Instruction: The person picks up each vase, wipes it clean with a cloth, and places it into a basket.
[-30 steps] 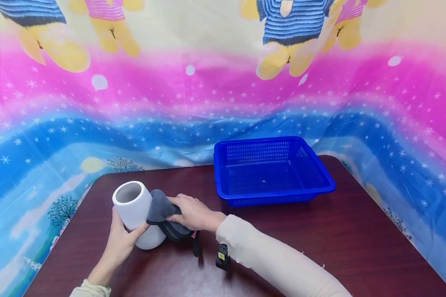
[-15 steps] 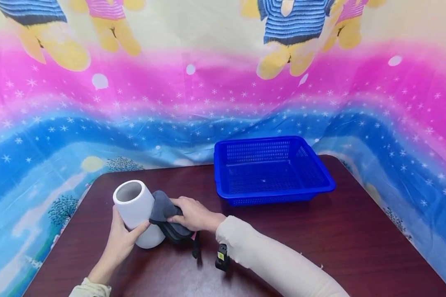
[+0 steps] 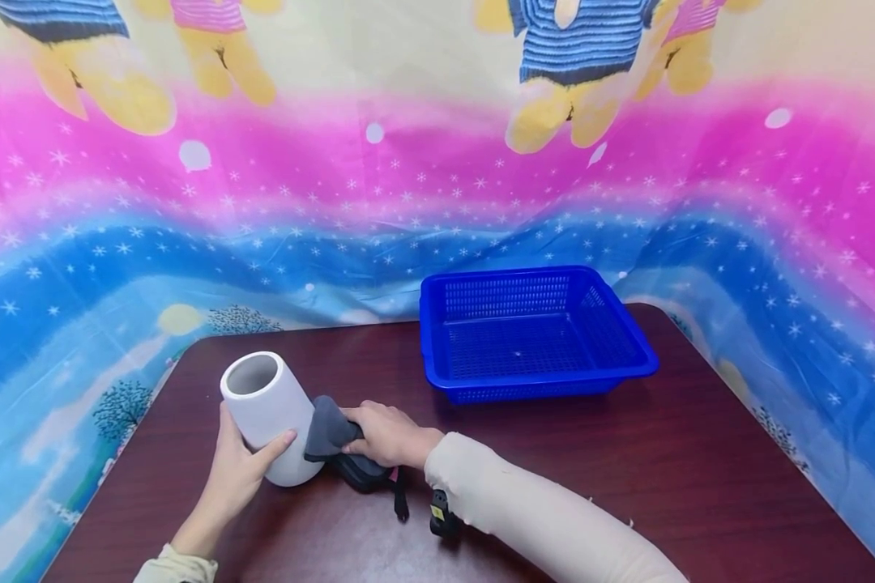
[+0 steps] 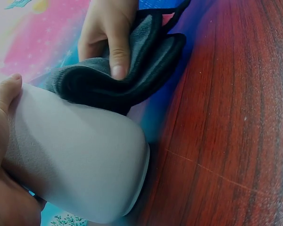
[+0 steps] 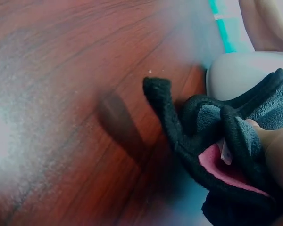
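Observation:
A white ceramic vase with a wide round mouth leans to the left over the table. My left hand grips its side, thumb across the front. Against the vase's right side lies a folded grey cleaning cloth with black edging. My right hand pinches this cloth from above. In the left wrist view the thumb presses into the folds, right over the vase wall. The right wrist view shows a pink inner layer and a black loop hanging off the cloth.
A blue plastic basket with perforated sides stands at the back of the dark red-brown table. A printed cartoon curtain hangs behind and along both sides. A small black device hangs at the right sleeve.
My right hand and the cloth have slid down along the vase's right side and slightly to the right. The left hand keeps its grip, and the vase has barely moved.

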Available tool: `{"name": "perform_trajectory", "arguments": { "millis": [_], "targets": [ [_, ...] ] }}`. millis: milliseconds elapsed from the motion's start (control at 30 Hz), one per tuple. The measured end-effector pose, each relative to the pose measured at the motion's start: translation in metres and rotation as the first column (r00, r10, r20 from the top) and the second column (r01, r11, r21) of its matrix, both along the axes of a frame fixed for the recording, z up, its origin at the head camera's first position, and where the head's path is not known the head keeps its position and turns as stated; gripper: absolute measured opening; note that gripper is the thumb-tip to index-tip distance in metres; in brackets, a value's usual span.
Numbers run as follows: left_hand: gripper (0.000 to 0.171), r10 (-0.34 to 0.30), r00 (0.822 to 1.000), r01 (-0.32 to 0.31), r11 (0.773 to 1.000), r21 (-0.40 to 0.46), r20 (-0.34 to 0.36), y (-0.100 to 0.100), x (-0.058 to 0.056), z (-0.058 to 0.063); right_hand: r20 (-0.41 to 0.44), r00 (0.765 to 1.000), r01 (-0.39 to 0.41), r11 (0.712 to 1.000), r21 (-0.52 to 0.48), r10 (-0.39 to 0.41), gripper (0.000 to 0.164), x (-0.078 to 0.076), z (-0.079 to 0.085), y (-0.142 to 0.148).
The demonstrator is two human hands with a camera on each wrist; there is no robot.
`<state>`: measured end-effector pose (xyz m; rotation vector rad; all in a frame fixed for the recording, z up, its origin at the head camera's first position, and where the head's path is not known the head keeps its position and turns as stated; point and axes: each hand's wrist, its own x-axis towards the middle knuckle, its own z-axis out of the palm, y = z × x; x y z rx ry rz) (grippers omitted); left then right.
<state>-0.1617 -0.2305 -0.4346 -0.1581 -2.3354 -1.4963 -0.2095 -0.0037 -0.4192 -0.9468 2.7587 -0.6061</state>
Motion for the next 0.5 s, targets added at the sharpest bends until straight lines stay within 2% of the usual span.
{"name": "perform_trajectory", "arguments": {
  "millis": [500],
  "targets": [
    [0.086,0.007,1.0,-0.007,1.0,-0.005,0.007,0.0,0.001,0.002,0.001,1.0,0.005,0.998,0.058,-0.005,0.056,0.001,-0.013,-0.002]
  ]
}}
